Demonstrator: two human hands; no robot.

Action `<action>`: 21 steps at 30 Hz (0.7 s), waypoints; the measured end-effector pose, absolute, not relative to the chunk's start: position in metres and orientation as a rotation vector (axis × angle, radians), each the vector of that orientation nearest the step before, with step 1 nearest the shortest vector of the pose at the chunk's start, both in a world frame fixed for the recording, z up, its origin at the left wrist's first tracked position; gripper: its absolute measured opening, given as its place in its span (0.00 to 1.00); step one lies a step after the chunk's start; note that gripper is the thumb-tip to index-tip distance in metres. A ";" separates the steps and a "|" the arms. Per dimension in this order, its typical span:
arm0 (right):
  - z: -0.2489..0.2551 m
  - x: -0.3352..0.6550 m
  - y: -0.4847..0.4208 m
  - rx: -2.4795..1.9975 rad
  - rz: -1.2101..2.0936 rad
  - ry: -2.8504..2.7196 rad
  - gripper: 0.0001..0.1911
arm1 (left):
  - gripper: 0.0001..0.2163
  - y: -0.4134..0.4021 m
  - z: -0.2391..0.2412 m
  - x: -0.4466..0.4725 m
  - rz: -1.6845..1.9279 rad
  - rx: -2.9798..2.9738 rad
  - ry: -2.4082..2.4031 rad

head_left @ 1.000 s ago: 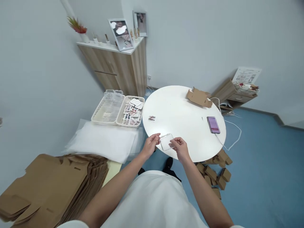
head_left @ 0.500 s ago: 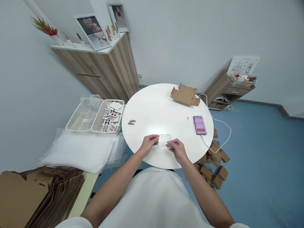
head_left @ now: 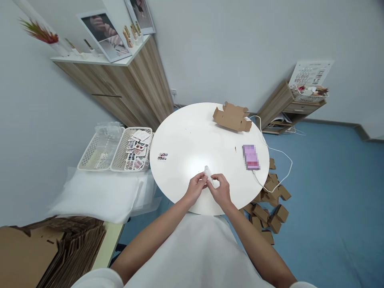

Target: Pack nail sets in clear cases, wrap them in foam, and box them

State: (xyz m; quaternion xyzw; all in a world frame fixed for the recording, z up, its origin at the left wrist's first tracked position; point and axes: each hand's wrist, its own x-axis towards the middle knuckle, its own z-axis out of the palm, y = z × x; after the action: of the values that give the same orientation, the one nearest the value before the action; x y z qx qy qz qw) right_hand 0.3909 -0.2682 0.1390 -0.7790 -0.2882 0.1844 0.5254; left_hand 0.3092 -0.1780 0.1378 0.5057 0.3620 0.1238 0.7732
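Between my hands, above the near part of the round white table (head_left: 177, 176), is a small clear plastic case (head_left: 208, 173), turned so that it looks narrow. My left hand (head_left: 195, 187) pinches its left side, and my right hand (head_left: 220, 190) grips it from the right with thumb and fingers. Glare and my fingers hide whether the case is open. On the table to the left lies a small set of dark and red press-on nails (head_left: 162, 156). A tiny dark item (head_left: 235, 149) rests to the right, too small to name.
An unfolded cardboard box (head_left: 232, 118) lies at the table's back. A phone (head_left: 251, 157) with a white cable is at the right. Left of the table stand two baskets, one with clear cases (head_left: 109, 134), one with nail cards (head_left: 138, 150). Folded boxes (head_left: 277, 218) litter the floor.
The clear case has turned from lying flat and wide to a narrow, tilted position. My hands have come closer together around it. The view has shifted slightly.
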 end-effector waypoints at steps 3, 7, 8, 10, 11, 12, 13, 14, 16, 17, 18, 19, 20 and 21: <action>0.143 0.388 -0.269 -1.877 0.406 -0.887 0.10 | 0.18 -0.172 0.137 0.312 0.234 1.031 0.752; 0.141 0.395 -0.278 -1.850 0.399 -0.872 0.09 | 0.21 -0.160 0.126 0.311 0.194 0.977 0.738; 0.139 0.398 -0.281 -1.853 0.385 -0.785 0.09 | 0.21 -0.158 0.124 0.310 0.173 0.973 0.727; 0.137 0.404 -0.286 -1.825 0.426 -0.559 0.11 | 0.21 -0.153 0.121 0.308 0.130 0.971 0.685; 0.137 0.407 -0.288 -1.783 0.497 -0.457 0.12 | 0.20 -0.152 0.120 0.307 0.111 0.970 0.659; 0.136 0.409 -0.289 -1.724 0.590 -0.378 0.13 | 0.20 -0.150 0.121 0.306 0.091 0.969 0.634; 0.136 0.410 -0.290 -1.658 0.685 -0.322 0.13 | 0.20 -0.149 0.122 0.305 0.069 0.968 0.611; 0.136 0.411 -0.291 -1.600 0.761 -0.285 0.13 | 0.20 -0.147 0.123 0.305 0.046 0.969 0.594; 0.137 0.411 -0.291 -1.533 0.832 -0.240 0.14 | 0.20 -0.145 0.125 0.303 0.021 0.982 0.583; 0.137 0.410 -0.290 -1.523 0.838 -0.216 0.14 | 0.21 -0.144 0.126 0.303 0.027 0.998 0.583; 0.137 0.410 -0.290 -1.522 0.834 -0.192 0.14 | 0.22 -0.142 0.127 0.301 0.048 1.029 0.583; 0.137 0.409 -0.290 -1.528 0.827 -0.171 0.14 | 0.23 -0.140 0.126 0.300 0.078 1.080 0.576; 0.136 0.408 -0.291 -1.534 0.820 -0.158 0.14 | 0.26 -0.138 0.126 0.299 0.109 1.155 0.556; 0.136 0.408 -0.291 -1.540 0.817 -0.153 0.14 | 0.31 -0.136 0.125 0.297 0.138 1.254 0.526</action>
State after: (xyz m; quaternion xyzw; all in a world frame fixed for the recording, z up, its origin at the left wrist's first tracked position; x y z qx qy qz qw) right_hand 0.4077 -0.2908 0.1359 -0.6754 -0.0670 0.3585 0.6410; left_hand 0.2973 -0.1356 0.1251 0.5792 0.2428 0.0637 0.7756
